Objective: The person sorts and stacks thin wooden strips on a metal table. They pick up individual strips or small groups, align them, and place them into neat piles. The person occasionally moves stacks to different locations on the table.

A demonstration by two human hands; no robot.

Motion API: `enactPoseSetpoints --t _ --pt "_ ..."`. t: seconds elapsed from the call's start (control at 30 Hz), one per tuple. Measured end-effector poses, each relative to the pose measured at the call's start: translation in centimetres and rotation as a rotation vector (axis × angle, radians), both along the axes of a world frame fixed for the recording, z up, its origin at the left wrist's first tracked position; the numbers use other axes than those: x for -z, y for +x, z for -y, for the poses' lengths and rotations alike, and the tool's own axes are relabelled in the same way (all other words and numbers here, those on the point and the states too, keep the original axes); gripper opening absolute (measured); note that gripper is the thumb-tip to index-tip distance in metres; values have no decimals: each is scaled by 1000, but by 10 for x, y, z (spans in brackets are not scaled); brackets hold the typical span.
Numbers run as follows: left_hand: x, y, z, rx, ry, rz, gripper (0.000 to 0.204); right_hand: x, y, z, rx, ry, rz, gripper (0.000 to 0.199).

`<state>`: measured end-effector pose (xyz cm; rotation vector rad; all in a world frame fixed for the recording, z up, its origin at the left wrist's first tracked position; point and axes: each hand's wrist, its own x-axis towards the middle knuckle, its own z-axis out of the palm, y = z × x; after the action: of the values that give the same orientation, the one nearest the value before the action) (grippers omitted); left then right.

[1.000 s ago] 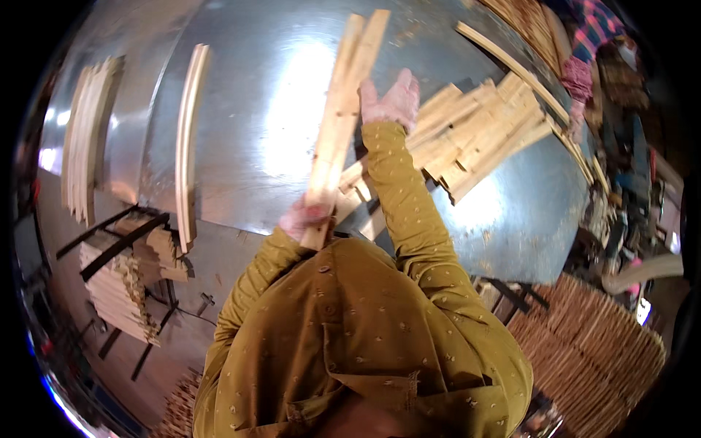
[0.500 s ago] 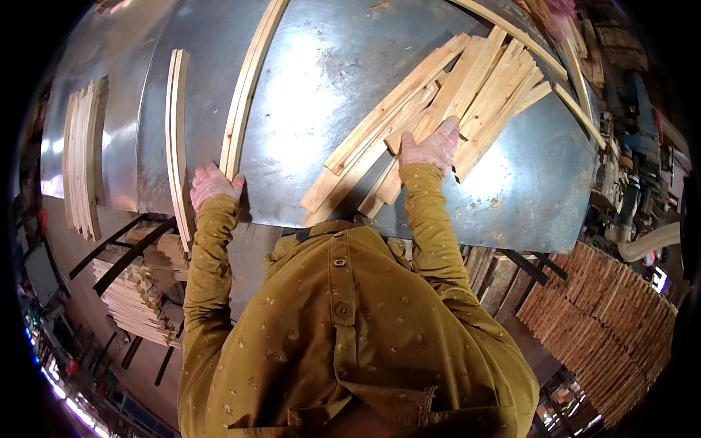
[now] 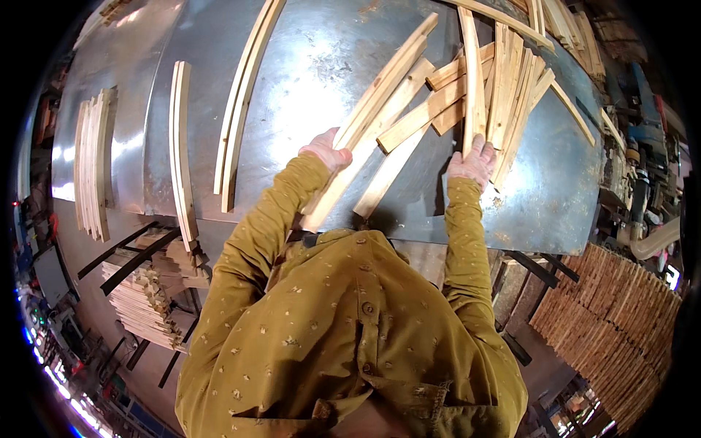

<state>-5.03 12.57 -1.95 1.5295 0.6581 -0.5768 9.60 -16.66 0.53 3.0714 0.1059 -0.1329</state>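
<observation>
Left hand (image 3: 325, 153): fingers closed round the near end of light, narrow wooden strips (image 3: 387, 80), laid lengthwise together and slanting away to the upper right.

Right hand (image 3: 473, 164): fingers gripping the near end of a slightly bowed wooden strip (image 3: 473, 73), reaching nearly straight away from the fingertips, across other pieces.

Loose heap of wooden strips (image 3: 504, 87): lies just beyond and to the right of the right fingers, ends fanned. Strip count: cannot tell.

Long strip (image 3: 376, 157): runs just right of the left fingers, toward the body.

Metal worktop (image 3: 307, 102): extends beneath and beyond both sets of fingers, with bright glare ahead of the left.

Paired strips (image 3: 244, 95): left of the left fingers, well apart. Shorter pair (image 3: 181, 153): farther left. Upright-looking row of strips (image 3: 91, 164): farthest left.

Stacked boards (image 3: 146, 299): below the worktop, left of and nearer than the left fingers.

Large wood stack (image 3: 606, 328): nearer than the right fingers, well to the right.
</observation>
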Motion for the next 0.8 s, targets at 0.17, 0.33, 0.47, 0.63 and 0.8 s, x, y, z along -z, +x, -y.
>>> enactPoseSetpoints --t 0.17,0.33,0.47,0.63,0.8 --pt "-10 -15 3 -408 -1189 317 54 -3 -27 -29 199 1059 -48 67" --pt "61 -8 31 -789 -263 281 71 -19 -97 -129 36 1211 -584 77" --pt "25 -27 23 -1014 -184 169 71 -14 -116 -143 -99 1121 -707 96" --pt "-34 -63 -16 -347 696 -15 49 34 -111 -142 175 1507 -1046 91" --pt "-45 -113 -66 -268 1297 6 33 54 -102 -169 19 1448 -904 87"
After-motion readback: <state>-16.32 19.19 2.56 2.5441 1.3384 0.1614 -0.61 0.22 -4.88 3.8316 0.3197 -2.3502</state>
